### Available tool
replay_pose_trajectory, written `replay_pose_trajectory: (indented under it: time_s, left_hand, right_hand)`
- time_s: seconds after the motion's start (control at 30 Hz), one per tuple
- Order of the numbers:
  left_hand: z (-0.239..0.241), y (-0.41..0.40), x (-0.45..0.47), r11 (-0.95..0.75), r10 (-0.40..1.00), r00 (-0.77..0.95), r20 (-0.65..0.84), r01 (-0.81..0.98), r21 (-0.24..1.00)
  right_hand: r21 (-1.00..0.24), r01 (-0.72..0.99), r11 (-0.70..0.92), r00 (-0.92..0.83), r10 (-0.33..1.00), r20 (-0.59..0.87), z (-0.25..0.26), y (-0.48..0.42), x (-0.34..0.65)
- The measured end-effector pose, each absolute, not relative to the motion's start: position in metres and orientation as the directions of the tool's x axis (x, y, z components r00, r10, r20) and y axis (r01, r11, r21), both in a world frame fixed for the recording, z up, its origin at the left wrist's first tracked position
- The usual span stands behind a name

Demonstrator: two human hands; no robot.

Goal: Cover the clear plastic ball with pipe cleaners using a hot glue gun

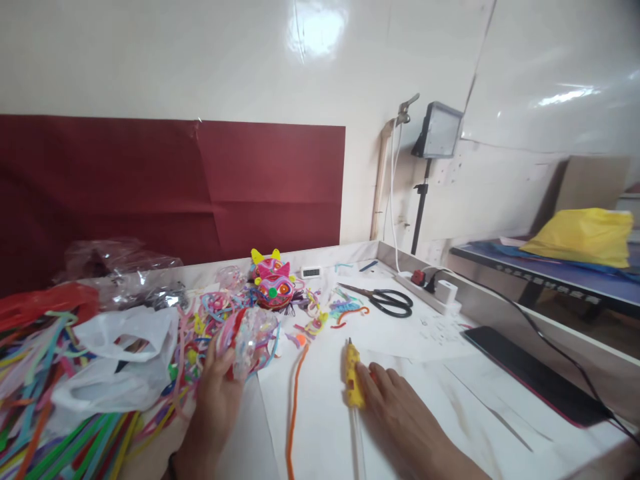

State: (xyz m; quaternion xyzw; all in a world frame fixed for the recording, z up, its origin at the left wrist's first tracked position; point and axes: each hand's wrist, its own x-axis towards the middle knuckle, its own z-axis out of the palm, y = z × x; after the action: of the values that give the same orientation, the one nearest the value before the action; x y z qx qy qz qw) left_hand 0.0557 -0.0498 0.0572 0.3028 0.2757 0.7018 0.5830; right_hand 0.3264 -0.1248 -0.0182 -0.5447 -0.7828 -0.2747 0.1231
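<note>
On the left of the table my left hand (pixel 217 393) is closed around a rounded colourful craft piece (pixel 250 340) with pink and red bands and shiny clear plastic; its exact kind is hard to make out. My right hand (pixel 395 403) grips the side of a yellow hot glue gun (pixel 353 377), which points away from me with a clear glue stick (pixel 358 443) out of its back. Between the hands lies an orange pipe cleaner (pixel 297 407). Beyond them sit two decorated cat-face pieces, the front one pink (pixel 273 291).
Pipe cleaners (pixel 75 453) and white plastic bags (pixel 117 373) crowd the left. Black-handled scissors (pixel 385 299) lie near a small digital clock (pixel 312 272). At right are a power strip (pixel 430 297), a black flat device (pixel 535 377) and a cable. A lamp (pixel 440 130) stands behind.
</note>
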Motion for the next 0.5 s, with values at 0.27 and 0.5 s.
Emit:
replay_pose_trajectory:
  time_s: [0.27,0.5]
  left_hand:
    - [0.054,-0.047,0.054,-0.233,0.970,-0.197,0.146,-0.553,0.800]
    - [0.044,-0.044,0.052,-0.228,0.973,-0.146,0.179,-0.473,0.851]
  right_hand:
    - [0.051,0.934,0.354,-0.345,0.856,0.385,0.031,-0.130,0.304]
    - [-0.038,0.830,0.556,-0.528,0.806,0.266,0.068,-0.080,0.267]
